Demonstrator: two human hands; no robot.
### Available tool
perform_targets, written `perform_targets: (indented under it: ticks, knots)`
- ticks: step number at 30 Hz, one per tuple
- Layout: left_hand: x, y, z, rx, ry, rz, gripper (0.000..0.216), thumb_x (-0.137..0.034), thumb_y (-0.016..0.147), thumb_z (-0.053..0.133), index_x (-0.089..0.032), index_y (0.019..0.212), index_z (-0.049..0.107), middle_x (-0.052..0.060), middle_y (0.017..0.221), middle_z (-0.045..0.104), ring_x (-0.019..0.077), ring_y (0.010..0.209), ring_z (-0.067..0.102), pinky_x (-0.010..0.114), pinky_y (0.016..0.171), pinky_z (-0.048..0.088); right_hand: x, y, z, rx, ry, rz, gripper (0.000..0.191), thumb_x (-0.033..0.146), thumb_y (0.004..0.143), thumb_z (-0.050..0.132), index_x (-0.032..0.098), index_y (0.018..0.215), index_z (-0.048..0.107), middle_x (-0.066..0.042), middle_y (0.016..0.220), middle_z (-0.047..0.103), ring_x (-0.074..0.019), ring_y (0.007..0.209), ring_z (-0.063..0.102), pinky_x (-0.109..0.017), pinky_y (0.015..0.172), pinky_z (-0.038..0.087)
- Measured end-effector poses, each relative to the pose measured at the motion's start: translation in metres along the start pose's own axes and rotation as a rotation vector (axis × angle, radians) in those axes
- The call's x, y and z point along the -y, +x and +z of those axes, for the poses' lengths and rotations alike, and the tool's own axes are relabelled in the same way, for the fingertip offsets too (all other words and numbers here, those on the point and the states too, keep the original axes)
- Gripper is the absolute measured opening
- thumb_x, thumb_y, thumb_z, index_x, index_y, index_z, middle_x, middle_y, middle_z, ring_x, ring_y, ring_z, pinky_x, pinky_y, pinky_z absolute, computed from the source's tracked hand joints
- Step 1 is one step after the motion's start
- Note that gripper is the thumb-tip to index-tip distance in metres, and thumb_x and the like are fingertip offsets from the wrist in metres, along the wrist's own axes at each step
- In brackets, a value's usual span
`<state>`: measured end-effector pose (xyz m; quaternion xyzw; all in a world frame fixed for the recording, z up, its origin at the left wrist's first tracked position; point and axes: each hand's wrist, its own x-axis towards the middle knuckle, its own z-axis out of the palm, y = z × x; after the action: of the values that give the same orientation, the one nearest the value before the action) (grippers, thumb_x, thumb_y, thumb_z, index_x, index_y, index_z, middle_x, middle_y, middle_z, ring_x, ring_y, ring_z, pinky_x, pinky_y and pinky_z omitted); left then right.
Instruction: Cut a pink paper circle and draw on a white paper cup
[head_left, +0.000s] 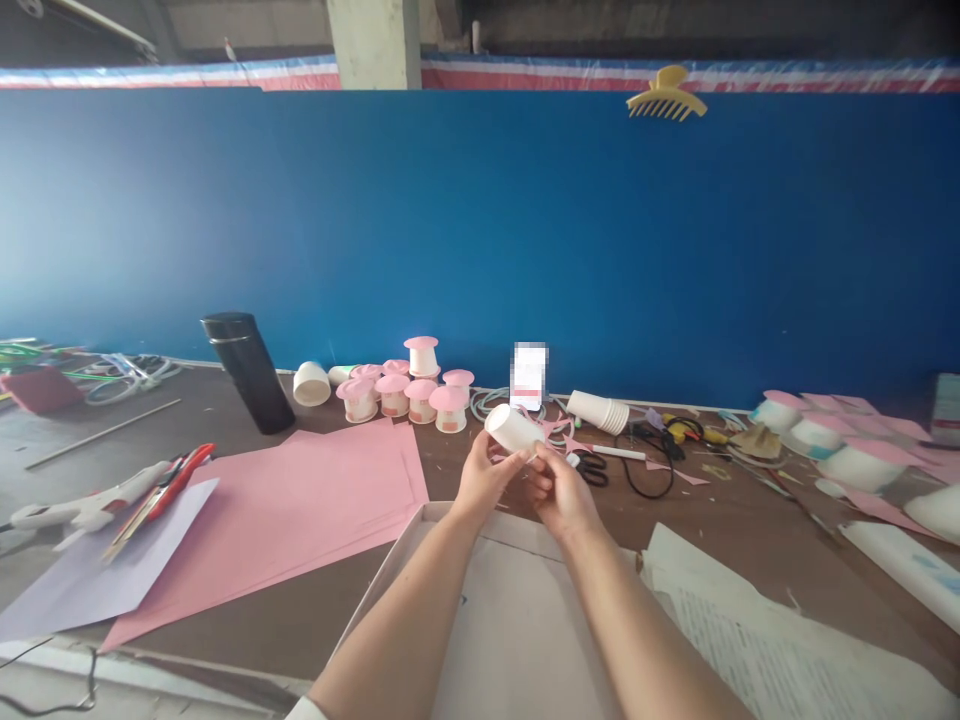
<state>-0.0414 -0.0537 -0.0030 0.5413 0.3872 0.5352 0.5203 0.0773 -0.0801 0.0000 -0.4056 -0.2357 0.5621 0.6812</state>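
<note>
A white paper cup [513, 428] is held up over the far edge of a shallow open box [517, 600], tilted with its wider end to the left. My left hand [484, 470] grips its underside, the thumb along the near side. At the cup's right end my right hand [559, 490] is closed, its thumb and finger pinching near the rim or base; which it is I cannot tell. Beyond the hands, a cluster of paper cups with pink paper discs on top [450, 408] stands at the wall. To the right lies a stack of nested white cups [598, 411].
Pink paper sheets [315, 510] lie left, with a lilac sheet [150, 580], a red utility knife [180, 482] and a glue gun [90, 500]. A black bottle [251, 375] and a lit phone [529, 376] stand behind. Scissors [592, 468], cables and paper scraps crowd the right.
</note>
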Motion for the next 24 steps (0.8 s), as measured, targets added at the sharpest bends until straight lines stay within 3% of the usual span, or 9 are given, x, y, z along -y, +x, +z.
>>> perform_targets:
  ticks: [5,10,12,14,16,21,24]
  knots:
    - [0.005,0.001,-0.003,-0.063,-0.161,-0.008,0.055,-0.042,0.071,0.077,-0.015,0.116,0.06,0.012,0.106,0.071,0.0232,0.096,0.067,0.035,0.085,0.052,-0.008,-0.005,0.002,0.035,-0.194,-0.049,0.036,0.043,0.064,0.081,0.016,0.062,0.057,0.006,0.052,0.053,-0.0031,0.038,0.036,-0.015,0.035,0.021]
    - [0.001,-0.001,-0.004,-0.136,-0.138,-0.04,0.056,-0.038,0.07,0.077,-0.014,0.117,0.057,0.012,0.106,0.07,0.0217,0.093,0.067,0.034,0.081,0.052,-0.007,-0.001,-0.005,0.098,-0.592,-0.17,0.041,0.057,0.071,0.072,0.018,0.067,0.065,0.002,0.058,0.061,-0.0069,0.042,0.044,-0.018,0.039,0.027]
    - [-0.002,-0.003,-0.005,-0.205,-0.06,-0.075,0.054,-0.037,0.07,0.078,-0.014,0.114,0.057,0.012,0.107,0.069,0.022,0.094,0.066,0.033,0.082,0.051,-0.001,0.006,-0.014,-0.051,-0.667,-0.203,0.045,0.062,0.075,0.064,0.018,0.077,0.069,-0.001,0.066,0.067,-0.0094,0.045,0.048,-0.02,0.04,0.031]
    - [-0.005,-0.005,-0.005,-0.267,0.038,-0.114,0.052,-0.038,0.07,0.077,-0.015,0.113,0.057,0.012,0.109,0.068,0.0223,0.095,0.065,0.033,0.082,0.05,0.011,0.015,-0.03,-0.355,-0.839,-0.263,0.049,0.062,0.081,0.053,0.017,0.088,0.071,-0.005,0.073,0.071,-0.0138,0.052,0.056,-0.023,0.046,0.038]
    - [-0.008,-0.008,-0.005,-0.289,0.098,-0.134,0.051,-0.041,0.072,0.076,-0.017,0.112,0.057,0.011,0.109,0.068,0.0226,0.096,0.064,0.033,0.081,0.05,0.025,0.021,-0.047,-0.477,-0.909,-0.272,0.049,0.057,0.085,0.047,0.015,0.097,0.071,-0.01,0.087,0.073,-0.0194,0.069,0.065,-0.026,0.057,0.045]
    - [-0.012,-0.012,-0.003,-0.292,0.155,-0.133,0.049,-0.044,0.074,0.073,-0.017,0.111,0.057,0.01,0.106,0.068,0.023,0.096,0.064,0.033,0.081,0.049,0.046,0.022,-0.066,-0.523,-1.127,-0.158,0.041,0.059,0.072,0.064,0.02,0.083,0.071,-0.014,0.093,0.073,-0.0338,0.099,0.065,-0.039,0.083,0.047]
    - [-0.016,-0.014,-0.001,-0.248,0.154,-0.12,0.05,-0.043,0.074,0.074,-0.017,0.113,0.057,0.011,0.11,0.068,0.0235,0.099,0.063,0.033,0.083,0.049,0.043,0.018,-0.056,-0.506,-1.321,-0.018,0.058,0.069,0.071,0.062,0.021,0.103,0.067,-0.016,0.107,0.071,-0.0381,0.106,0.063,-0.048,0.088,0.045]
